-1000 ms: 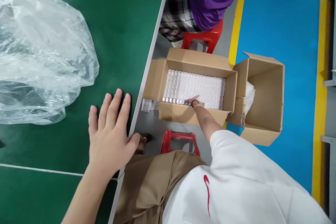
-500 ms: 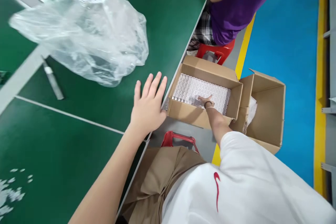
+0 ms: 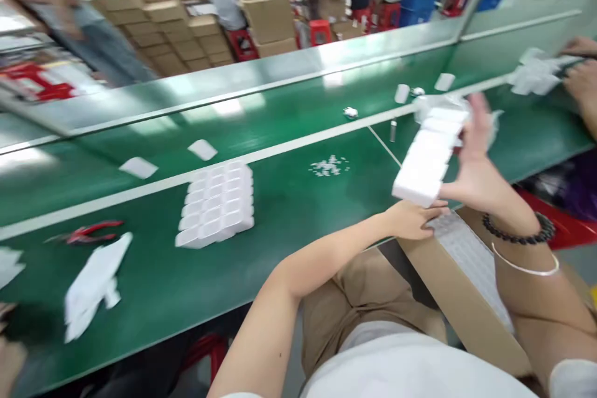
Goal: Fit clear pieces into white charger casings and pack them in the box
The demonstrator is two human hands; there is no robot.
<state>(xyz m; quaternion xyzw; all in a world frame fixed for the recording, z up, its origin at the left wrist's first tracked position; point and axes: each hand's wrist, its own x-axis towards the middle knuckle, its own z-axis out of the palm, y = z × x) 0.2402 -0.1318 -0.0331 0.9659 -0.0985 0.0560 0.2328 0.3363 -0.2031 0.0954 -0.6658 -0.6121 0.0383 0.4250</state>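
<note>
My right hand (image 3: pixel 480 155), blurred by motion, is raised above the table's front edge and grips a white notched-edge plastic tray (image 3: pixel 426 158). The tray is tilted, with its near end low. Just beneath it lies my left hand (image 3: pixel 413 219) at the table edge beside the open carton, fingers stretched out, holding nothing. Inside the carton (image 3: pixel 459 289) is translucent celled packaging (image 3: pixel 471 255). A white tray with rows of square cells (image 3: pixel 217 205) rests on the green table (image 3: pixel 280 224), to the left of my hands.
Small white scraps (image 3: pixel 328 166) are scattered mid-table. Red-handled pliers (image 3: pixel 88 233) and a white sheet-like piece (image 3: pixel 96 286) lie at left. Behind the held tray is a clear plastic bag (image 3: pixel 431 106). A co-worker's hands (image 3: pixel 583 78) are at far right.
My right hand has come up out of the carton and now holds the white tray over the table edge. The view has swung left and upward along the table.
</note>
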